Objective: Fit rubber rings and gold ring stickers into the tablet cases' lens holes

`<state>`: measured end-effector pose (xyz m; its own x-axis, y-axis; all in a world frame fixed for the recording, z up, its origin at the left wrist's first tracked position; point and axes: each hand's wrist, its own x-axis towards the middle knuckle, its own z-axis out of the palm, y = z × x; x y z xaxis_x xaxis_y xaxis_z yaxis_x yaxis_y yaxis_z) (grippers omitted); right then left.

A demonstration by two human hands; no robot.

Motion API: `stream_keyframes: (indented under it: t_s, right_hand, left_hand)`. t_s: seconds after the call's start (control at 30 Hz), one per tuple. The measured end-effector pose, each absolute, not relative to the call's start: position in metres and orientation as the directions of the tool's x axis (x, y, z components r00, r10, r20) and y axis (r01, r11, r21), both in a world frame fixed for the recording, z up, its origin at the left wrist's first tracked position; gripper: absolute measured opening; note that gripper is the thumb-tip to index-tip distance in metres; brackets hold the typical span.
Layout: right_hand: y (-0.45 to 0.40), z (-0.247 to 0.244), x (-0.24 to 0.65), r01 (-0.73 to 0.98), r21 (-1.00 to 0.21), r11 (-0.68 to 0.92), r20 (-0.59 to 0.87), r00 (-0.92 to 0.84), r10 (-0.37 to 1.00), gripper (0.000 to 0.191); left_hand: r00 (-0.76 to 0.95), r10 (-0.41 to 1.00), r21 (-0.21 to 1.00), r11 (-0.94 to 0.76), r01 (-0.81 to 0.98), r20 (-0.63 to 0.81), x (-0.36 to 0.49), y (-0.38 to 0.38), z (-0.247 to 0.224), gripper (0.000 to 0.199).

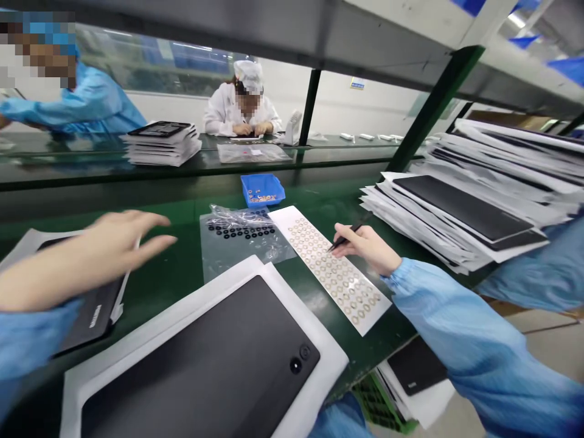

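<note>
Pinching black tweezers [347,236], the right grip [367,248] sits beside the long ring-sticker sheet [333,271] slanting away leftward; the left grip [109,252] hovers open.

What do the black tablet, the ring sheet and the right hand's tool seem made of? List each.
Black tablet: probably matte metal or plastic, with a glare-free sheen. Ring sheet: glossy white backing, tan rings, likely paper and adhesive film. Black tool: smooth dark plastic or coated metal; too small to tell.

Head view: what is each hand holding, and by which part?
The right hand grips a slim black tool by its mid-shaft; the left hand holds nothing.
</note>
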<state>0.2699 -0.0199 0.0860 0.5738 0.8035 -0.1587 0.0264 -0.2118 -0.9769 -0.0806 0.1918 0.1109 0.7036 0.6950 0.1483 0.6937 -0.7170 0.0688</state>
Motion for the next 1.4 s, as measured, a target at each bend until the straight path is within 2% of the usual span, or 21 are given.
stream_keyframes:
  t_s: [0.03,0.1,0.2,0.3,0.43,0.6,0.8,0.93,1.07,1.2,1.3,1.4]
  right_hand:
    - [-0.012,0.084,0.273,0.015,-0.978,-0.208,-0.161,0.583,0.796,0.035]
    - [0.011,0.078,0.278,0.022,-0.980,-0.198,-0.148,0.586,0.797,0.030]
    - [0.049,0.066,0.280,0.061,-0.979,-0.196,-0.125,0.581,0.805,0.029]
    - [0.077,0.047,0.280,0.126,-0.972,-0.200,-0.085,0.603,0.793,0.026]
    - [0.088,0.027,0.279,0.242,-0.953,-0.185,0.028,0.675,0.737,0.022]
    - [0.084,0.021,0.276,0.336,-0.929,-0.154,0.137,0.700,0.701,0.025]
    - [0.084,0.024,0.274,0.350,-0.931,-0.108,0.170,0.674,0.719,0.024]
    - [0.076,0.046,0.267,0.288,-0.957,-0.047,0.156,0.640,0.753,0.029]
    - [0.024,0.075,0.242,0.205,-0.979,-0.020,0.098,0.549,0.830,0.037]
    - [-0.052,0.070,0.202,0.044,-0.994,-0.101,-0.081,0.332,0.940,0.046]
    - [-0.090,0.043,0.174,-0.088,-0.985,-0.146,-0.169,0.396,0.903,0.046]
    - [-0.104,0.018,0.156,-0.161,-0.984,-0.081,-0.157,0.539,0.827,0.045]
  left_hand:
    - [0.842,0.528,0.100,-0.849,0.519,0.111,-0.053,0.174,0.108,0.059]
    - [0.938,0.337,0.126,-0.937,0.326,0.080,0.002,0.142,0.097,0.043]
    - [0.975,0.208,0.120,-0.973,0.199,0.075,0.070,0.119,0.068,0.029]
    - [0.965,0.228,0.095,-0.972,0.216,0.127,0.103,0.121,0.040,0.032]
    - [0.947,0.266,0.087,-0.963,0.254,0.181,0.108,0.131,0.019,0.037]
    - [0.945,0.264,0.103,-0.963,0.248,0.194,0.107,0.133,0.013,0.037]
    - [0.943,0.253,0.102,-0.966,0.236,0.218,0.108,0.132,0.014,0.036]
    - [0.942,0.253,0.083,-0.967,0.240,0.219,0.106,0.132,0.014,0.036]
    - [0.948,0.249,0.090,-0.968,0.236,0.196,0.107,0.132,0.017,0.037]
    - [0.950,0.232,0.114,-0.971,0.212,0.209,0.107,0.127,0.037,0.043]
    - [0.954,0.184,0.141,-0.978,0.154,0.236,0.090,0.112,0.057,0.040]
    - [0.954,0.076,0.228,-0.974,0.008,0.291,0.050,0.083,0.064,0.033]
